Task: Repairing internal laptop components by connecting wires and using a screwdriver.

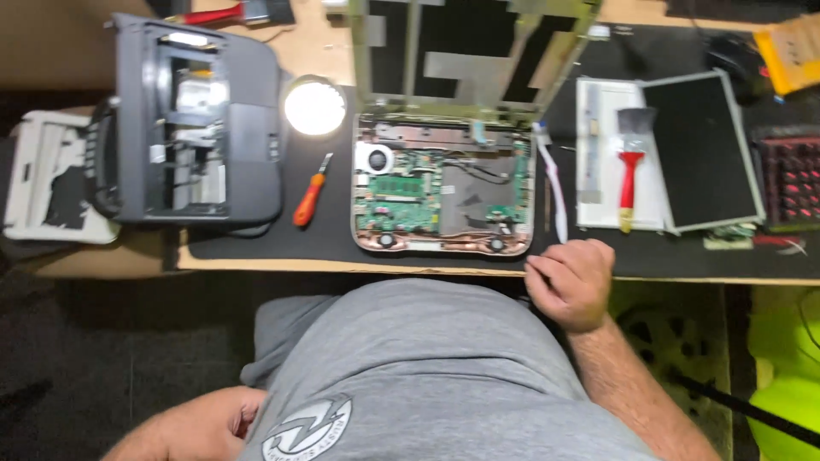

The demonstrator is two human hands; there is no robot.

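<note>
Right hand [571,280]: curled at the surface [256,256] edge, 4 o'clock of the opened laptop base [444,189], holding nothing visible.
Left hand [224,418]: low at 7 o'clock, half hidden; grip cannot be told.
Risk: white ribbon cable [553,183] beside the right hand could snag.

Repair shop (opened laptop [444,183], screwdriver [312,190]).

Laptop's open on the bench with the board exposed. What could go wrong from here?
The opened laptop sits close to the table edge; the right hand resting there could nudge it off. The loose white strip beside it could snag on that hand. The screwdriver lies loose and may roll.
</note>
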